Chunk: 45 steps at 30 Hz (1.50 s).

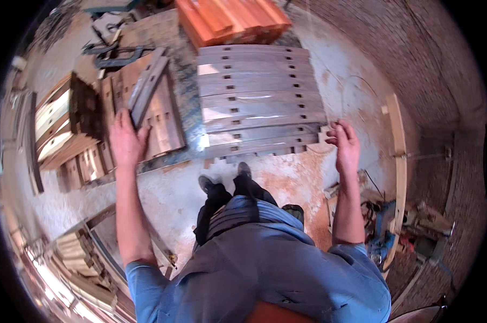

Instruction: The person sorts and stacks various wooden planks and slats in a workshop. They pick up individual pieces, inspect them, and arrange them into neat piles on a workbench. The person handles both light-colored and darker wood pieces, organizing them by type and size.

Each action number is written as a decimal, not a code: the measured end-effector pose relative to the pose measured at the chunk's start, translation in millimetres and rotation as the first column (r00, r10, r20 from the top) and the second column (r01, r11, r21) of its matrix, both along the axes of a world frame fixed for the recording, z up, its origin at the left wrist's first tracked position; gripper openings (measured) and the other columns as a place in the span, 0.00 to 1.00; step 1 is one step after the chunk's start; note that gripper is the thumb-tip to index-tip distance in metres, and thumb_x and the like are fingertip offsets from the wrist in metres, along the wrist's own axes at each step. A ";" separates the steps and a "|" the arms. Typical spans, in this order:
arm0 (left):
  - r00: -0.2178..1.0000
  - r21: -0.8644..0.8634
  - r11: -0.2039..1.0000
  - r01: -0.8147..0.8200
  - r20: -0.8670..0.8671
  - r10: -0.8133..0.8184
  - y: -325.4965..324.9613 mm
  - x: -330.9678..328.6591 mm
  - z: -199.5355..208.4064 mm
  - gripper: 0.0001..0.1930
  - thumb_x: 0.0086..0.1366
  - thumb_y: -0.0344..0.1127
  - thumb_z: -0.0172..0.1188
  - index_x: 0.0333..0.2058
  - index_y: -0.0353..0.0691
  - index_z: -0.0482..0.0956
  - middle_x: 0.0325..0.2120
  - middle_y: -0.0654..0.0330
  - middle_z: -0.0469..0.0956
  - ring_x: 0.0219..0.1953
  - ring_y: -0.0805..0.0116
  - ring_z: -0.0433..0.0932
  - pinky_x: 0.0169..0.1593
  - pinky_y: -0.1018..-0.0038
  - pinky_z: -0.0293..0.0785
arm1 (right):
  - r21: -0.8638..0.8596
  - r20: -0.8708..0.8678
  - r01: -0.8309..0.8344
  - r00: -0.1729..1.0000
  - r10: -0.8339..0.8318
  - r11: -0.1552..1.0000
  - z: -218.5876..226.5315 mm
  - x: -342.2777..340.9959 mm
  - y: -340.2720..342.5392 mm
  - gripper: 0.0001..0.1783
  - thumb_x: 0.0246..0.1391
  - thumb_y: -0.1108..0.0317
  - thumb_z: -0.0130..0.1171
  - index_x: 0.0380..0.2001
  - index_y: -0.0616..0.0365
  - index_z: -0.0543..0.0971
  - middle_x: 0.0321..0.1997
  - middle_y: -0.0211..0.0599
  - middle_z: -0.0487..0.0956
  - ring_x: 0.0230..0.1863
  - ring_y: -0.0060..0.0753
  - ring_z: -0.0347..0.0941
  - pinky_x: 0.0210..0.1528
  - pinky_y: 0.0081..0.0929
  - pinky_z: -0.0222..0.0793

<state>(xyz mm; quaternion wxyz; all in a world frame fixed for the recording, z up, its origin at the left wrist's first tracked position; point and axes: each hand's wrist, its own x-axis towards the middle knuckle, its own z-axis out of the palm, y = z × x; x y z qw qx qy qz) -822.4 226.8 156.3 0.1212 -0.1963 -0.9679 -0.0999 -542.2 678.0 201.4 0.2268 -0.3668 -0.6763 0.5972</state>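
Note:
My left hand (127, 141) is at the lower end of a narrow grey-brown wooden slat (150, 83), with its fingers on one side and the thumb on the other. That slat slants over a stack of reddish-brown boards (171, 121) with small rectangular slots. To the right, a wide row of similar slotted slats (262, 99) lies side by side on the workbench, in front of me. Just off its near right corner hovers my right hand (347, 145), fingers loosely curled and apart, with nothing visible in them.
Orange-red timber (232, 21) is piled behind the row. Clamps (117, 56) lie at the far left, beyond a stack of cut boards (65, 124). A long pale wooden beam (398, 161) stands along the right, near tools (381, 245). More timber (82, 253) sits lower left.

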 end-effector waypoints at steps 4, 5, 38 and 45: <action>0.988 0.016 0.999 -0.041 0.146 0.039 11.9 -26.1 -6.1 0.36 0.56 0.44 0.64 0.59 0.31 0.62 0.53 0.39 0.69 0.54 0.42 0.69 0.58 0.58 0.66 | 0.097 0.046 0.019 0.999 -0.024 0.995 -14.5 10.9 8.6 0.19 0.63 0.66 0.54 0.52 0.67 0.72 0.48 0.41 0.78 0.40 0.24 0.74 0.40 0.24 0.74; 0.985 0.007 1.000 -0.023 0.169 0.022 14.3 -27.0 -3.7 0.34 0.57 0.43 0.63 0.59 0.33 0.63 0.53 0.41 0.69 0.54 0.43 0.69 0.57 0.58 0.66 | 0.085 0.049 0.030 0.998 -0.035 0.996 -15.0 13.1 10.2 0.19 0.63 0.66 0.54 0.52 0.67 0.72 0.48 0.40 0.78 0.41 0.24 0.74 0.40 0.24 0.74; 0.794 0.668 0.691 -0.275 0.564 -0.229 138.8 173.9 -38.1 0.29 0.65 0.24 0.52 0.64 0.29 0.55 0.53 0.49 0.72 0.52 0.66 0.72 0.56 0.72 0.67 | -0.070 0.219 -0.225 0.947 0.235 0.972 -61.4 31.7 -5.6 0.36 0.66 0.54 0.45 0.67 0.68 0.52 0.71 0.53 0.54 0.70 0.43 0.53 0.68 0.33 0.53; 0.799 0.739 0.604 -0.297 0.539 -0.266 141.2 173.7 -38.4 0.29 0.65 0.26 0.55 0.63 0.31 0.58 0.49 0.50 0.76 0.47 0.67 0.76 0.53 0.72 0.70 | -0.040 0.201 -0.257 0.945 0.259 0.966 -65.5 32.0 3.2 0.34 0.66 0.56 0.44 0.67 0.67 0.53 0.71 0.52 0.55 0.69 0.41 0.55 0.67 0.33 0.54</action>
